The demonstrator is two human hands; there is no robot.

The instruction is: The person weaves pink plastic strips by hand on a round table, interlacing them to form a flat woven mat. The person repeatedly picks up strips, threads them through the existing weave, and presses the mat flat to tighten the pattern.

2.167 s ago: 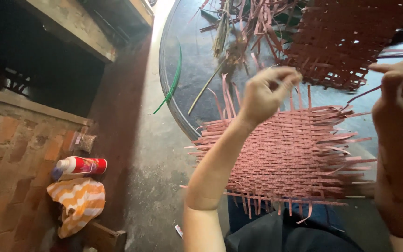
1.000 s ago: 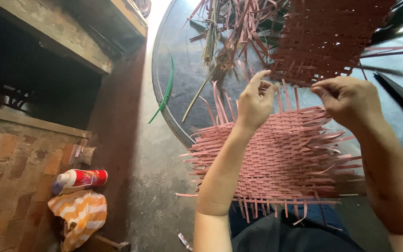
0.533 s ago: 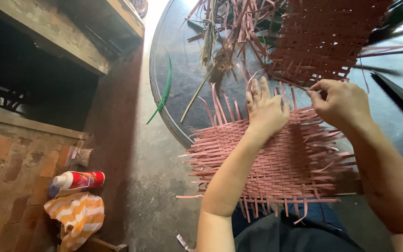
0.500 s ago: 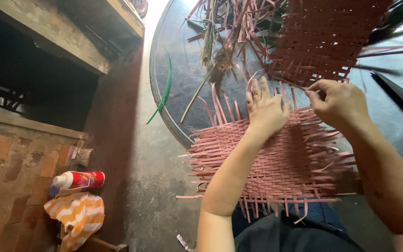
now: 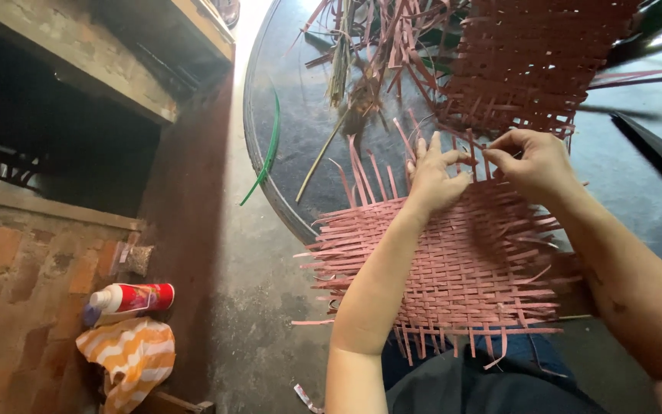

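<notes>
Two hands: I'm weaving the mat.
Left hand: flattening, fingers spread.
Right hand: pinching a strip.
Next: I'm judging it needs threading, then tightening.

The single head-worn camera looks steeply down, close over the lap, table edge and floor.

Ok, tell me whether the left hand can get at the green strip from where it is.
Probably yes. The left hand rests on the pink woven mat, and the green strip lies on the dark round table with only bare tabletop between them.
</notes>
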